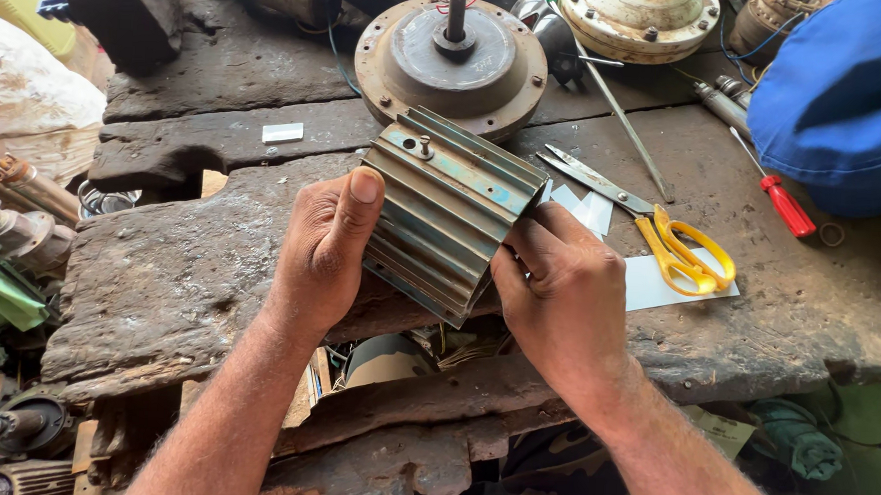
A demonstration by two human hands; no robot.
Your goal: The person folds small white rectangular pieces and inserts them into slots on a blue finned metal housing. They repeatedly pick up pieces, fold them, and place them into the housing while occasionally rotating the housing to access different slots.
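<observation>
Both my hands hold a ribbed grey-blue metal housing (442, 213) over a worn wooden workbench (172, 275). My left hand (323, 252) grips its left side, thumb pressed up along the ribs. My right hand (562, 292) closes around its lower right edge. The housing is tilted, with a small bolt on its upper face. Just behind it lies a round rusty motor end plate with an upright shaft (454, 55).
Yellow-handled scissors (659, 232) lie on white paper pieces (657, 282) to the right. A red-handled screwdriver (781, 198) and a blue cloth (843, 97) sit at the far right. Another round flange (639, 19) is at the back. Motor parts clutter the left edge.
</observation>
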